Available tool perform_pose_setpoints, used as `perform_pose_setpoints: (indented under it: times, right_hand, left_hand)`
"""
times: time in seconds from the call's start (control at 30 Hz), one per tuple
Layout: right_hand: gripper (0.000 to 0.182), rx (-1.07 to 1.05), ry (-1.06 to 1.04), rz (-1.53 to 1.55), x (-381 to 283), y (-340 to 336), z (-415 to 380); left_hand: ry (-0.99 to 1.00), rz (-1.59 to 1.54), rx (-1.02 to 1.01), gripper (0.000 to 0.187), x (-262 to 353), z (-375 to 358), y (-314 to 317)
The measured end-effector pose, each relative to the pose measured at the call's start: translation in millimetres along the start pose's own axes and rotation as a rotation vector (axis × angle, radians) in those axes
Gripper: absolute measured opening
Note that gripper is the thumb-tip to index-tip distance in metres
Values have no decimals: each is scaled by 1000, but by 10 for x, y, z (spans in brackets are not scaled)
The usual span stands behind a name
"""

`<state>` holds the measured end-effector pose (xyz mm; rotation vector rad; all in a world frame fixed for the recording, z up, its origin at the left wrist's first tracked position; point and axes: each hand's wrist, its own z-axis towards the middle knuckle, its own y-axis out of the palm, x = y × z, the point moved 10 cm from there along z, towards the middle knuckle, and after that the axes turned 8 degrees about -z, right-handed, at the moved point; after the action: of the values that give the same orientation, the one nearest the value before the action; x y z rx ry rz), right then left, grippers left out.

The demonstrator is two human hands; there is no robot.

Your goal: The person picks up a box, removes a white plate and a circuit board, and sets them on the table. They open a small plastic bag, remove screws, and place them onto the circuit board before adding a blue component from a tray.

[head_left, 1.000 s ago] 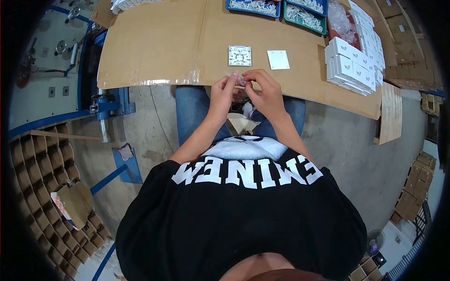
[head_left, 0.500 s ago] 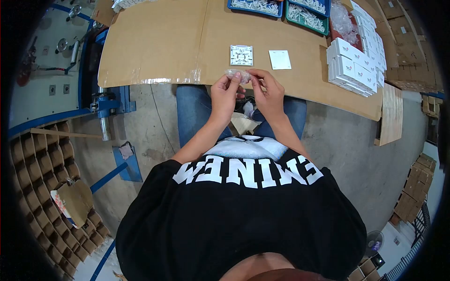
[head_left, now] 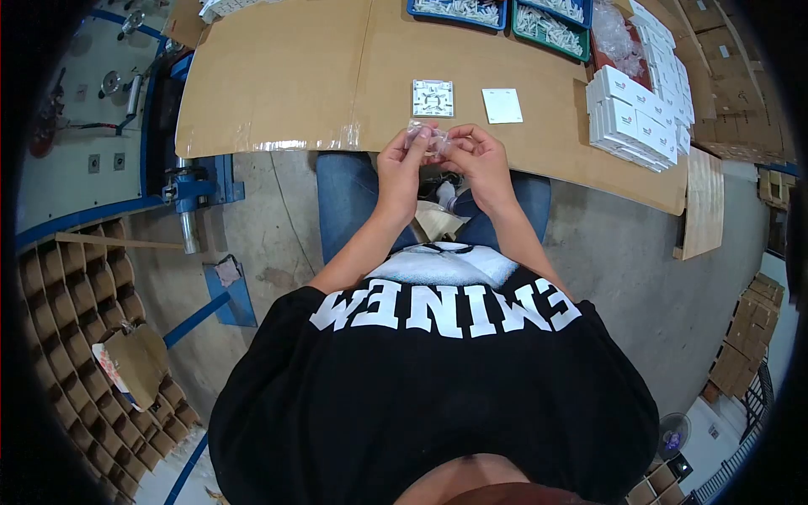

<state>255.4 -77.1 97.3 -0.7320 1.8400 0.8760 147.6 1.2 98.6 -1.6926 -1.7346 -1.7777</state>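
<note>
At the table's front edge, a small clear plastic bag (head_left: 416, 130) is held up between my two hands. My left hand (head_left: 399, 172) pinches it between thumb and fingers. The fingers of my right hand (head_left: 481, 167) are closed on the bag's other side. Whatever the bag contains is too small to make out. Just beyond my hands lies a square white frame with fittings inside (head_left: 433, 98). To its right is a plain white square plate (head_left: 502, 106), flat on the cardboard.
Cardboard (head_left: 278, 76) covers the table. A blue tray (head_left: 459, 15) and a green tray (head_left: 551, 38) of small white parts stand at the back. White boxes (head_left: 633, 118) are stacked at right, beside clear plastic bags (head_left: 617, 42). A blue metal stand (head_left: 189, 189) is at left.
The plastic bag looks more spread out and raised between my hands. My right hand has turned slightly, with its fingers more curled. The frame and plate stay in place.
</note>
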Motion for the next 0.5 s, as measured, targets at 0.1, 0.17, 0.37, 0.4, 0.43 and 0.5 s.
perform_pose_setpoints:
  times: [0.1,0.17,0.37,0.4,0.43,0.5]
  right_hand:
    - [16,-3,57,-50,18,-52,19]
    - [15,-8,108,-86,57,-80,15]
    - [12,-4,160,-155,-16,-120,-25]
    - [13,-12,136,-144,-40,-127,-23]
    - [14,-21,112,-133,-67,-120,-20]
    - [16,-6,82,-117,-135,-85,-40]
  left_hand:
    - [28,32,11,26,42,6,-23]
    - [45,63,-1,27,46,1,-19]
    - [137,179,6,27,147,47,-61]
    - [173,189,22,27,208,53,-75]
    - [174,189,22,27,239,66,-75]
    - [187,170,44,26,309,64,-88]
